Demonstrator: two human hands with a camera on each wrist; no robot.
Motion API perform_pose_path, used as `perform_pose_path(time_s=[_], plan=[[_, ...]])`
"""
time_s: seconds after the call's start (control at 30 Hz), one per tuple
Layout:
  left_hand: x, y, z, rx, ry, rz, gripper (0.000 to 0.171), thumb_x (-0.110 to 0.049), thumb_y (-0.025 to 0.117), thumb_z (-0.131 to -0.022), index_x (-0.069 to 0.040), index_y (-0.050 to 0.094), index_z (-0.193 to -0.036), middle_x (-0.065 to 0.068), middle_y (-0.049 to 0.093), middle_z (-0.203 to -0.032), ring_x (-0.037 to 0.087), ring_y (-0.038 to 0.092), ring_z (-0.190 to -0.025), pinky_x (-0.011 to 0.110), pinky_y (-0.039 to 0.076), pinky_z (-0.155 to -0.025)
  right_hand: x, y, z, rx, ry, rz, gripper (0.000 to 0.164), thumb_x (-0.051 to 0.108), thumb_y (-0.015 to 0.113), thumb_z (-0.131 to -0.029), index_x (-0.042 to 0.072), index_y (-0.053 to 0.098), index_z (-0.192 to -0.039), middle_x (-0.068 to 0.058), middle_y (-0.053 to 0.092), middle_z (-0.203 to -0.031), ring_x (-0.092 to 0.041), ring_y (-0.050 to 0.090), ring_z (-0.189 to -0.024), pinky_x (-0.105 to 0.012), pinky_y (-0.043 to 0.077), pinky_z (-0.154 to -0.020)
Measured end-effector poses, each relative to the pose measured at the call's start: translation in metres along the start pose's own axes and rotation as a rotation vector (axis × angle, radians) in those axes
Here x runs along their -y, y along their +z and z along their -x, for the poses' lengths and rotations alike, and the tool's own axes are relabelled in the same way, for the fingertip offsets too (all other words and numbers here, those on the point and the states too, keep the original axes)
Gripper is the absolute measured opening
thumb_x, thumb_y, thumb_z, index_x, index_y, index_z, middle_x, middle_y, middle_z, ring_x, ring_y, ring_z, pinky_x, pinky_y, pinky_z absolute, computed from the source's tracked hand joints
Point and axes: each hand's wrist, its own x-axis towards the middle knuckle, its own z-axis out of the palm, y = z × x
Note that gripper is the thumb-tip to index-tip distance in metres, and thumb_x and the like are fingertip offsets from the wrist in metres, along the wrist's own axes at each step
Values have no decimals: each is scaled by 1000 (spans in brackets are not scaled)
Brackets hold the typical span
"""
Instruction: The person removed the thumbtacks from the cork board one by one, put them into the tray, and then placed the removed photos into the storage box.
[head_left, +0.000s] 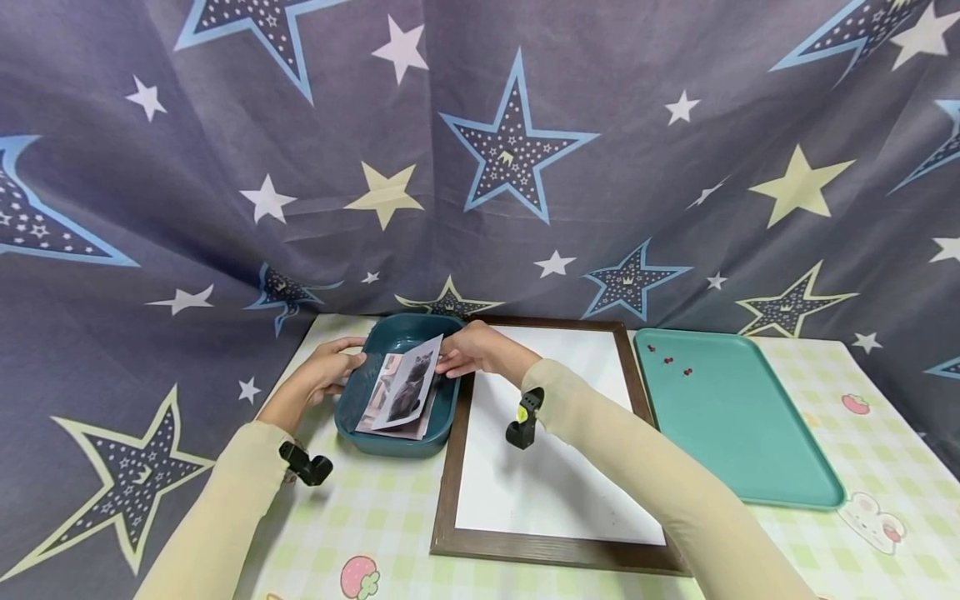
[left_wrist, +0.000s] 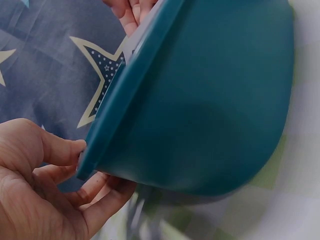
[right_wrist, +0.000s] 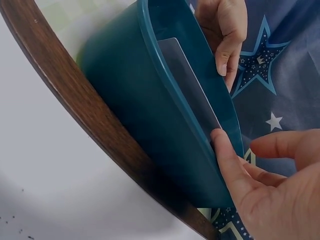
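A teal plastic bin [head_left: 397, 446] stands at the left of the table with photos in it. The top photo [head_left: 411, 383] shows a dark grey cat and leans up from another photo [head_left: 375, 404] with pinkish tones. My left hand [head_left: 326, 369] grips the bin's left rim, thumb on top and fingers below, as the left wrist view [left_wrist: 45, 185] shows. Over the bin's right side, my right hand [head_left: 474, 348] holds the cat photo at its upper right corner. In the right wrist view a fingertip [right_wrist: 220, 140] lies against that corner; the contact behind it is partly hidden.
A white board with a brown wooden frame [head_left: 551, 546] lies close to the bin's right side, under my right forearm. Further right is a green tray [head_left: 750, 433] with several red push pins [head_left: 668, 360]. A star-patterned curtain [head_left: 517, 250] hangs behind the checked tablecloth [head_left: 405, 517].
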Motion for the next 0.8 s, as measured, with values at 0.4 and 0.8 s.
perform_pose_path(time_s=[0.4, 0.8], plan=[[-1, 0, 2, -5, -6, -6, 53, -20, 46, -109, -12, 34, -159, 25, 51, -150, 40, 54, -136, 43, 56, -91, -1, 3, 3, -8, -4, 3, 34, 2, 57, -99, -10, 58, -131, -30, 66, -127, -29, 75, -103, -39, 58, -98], [-2, 1, 2, -19, -12, 2, 52, -20, 46, -109, -14, 35, -159, 25, 50, -151, 37, 55, -134, 37, 57, -88, -2, 2, 3, -10, -5, 6, 34, 2, 57, -100, -12, 60, -130, -30, 65, -129, -30, 73, -108, -40, 57, -100]])
